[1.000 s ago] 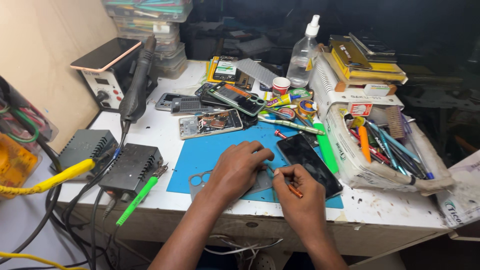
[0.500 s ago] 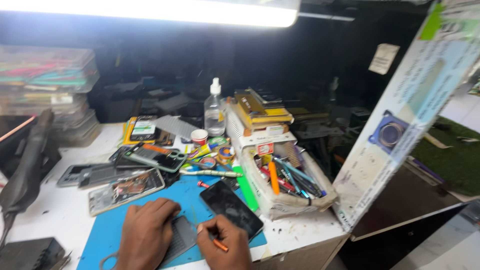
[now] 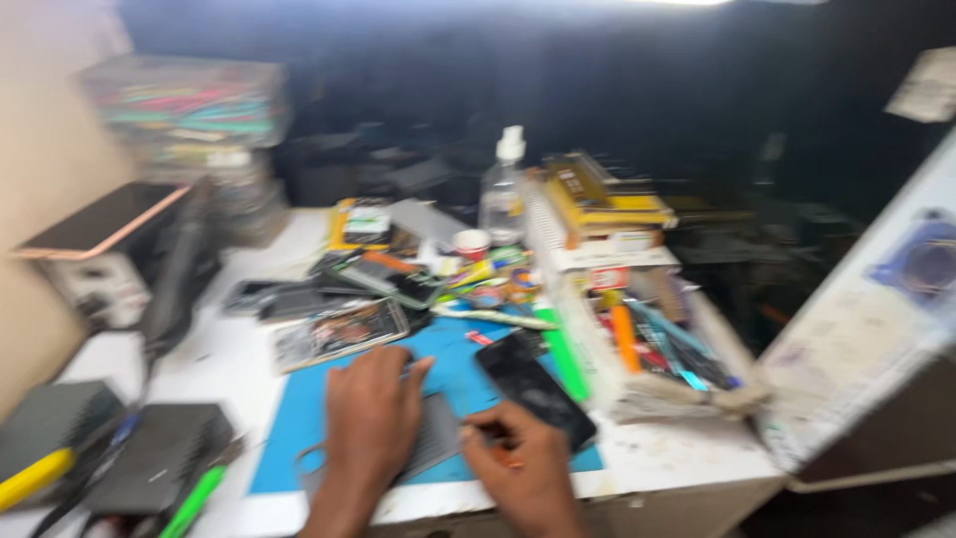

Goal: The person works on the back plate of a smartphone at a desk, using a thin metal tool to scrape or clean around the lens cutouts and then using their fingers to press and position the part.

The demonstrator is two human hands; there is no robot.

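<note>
Two hands are at work on the one blue mat [image 3: 299, 428]: the left hand [image 3: 370, 418] and the right hand [image 3: 518, 468]. One dark phone [image 3: 535, 391] lies on the mat's right part. One opened phone [image 3: 339, 332] sits just behind the mat. One clear pump bottle [image 3: 501, 191] stands further behind it. Two grey boxes [image 3: 159, 458] sit left of the mat. One white tool tray [image 3: 637, 349] stands right of it.
</note>
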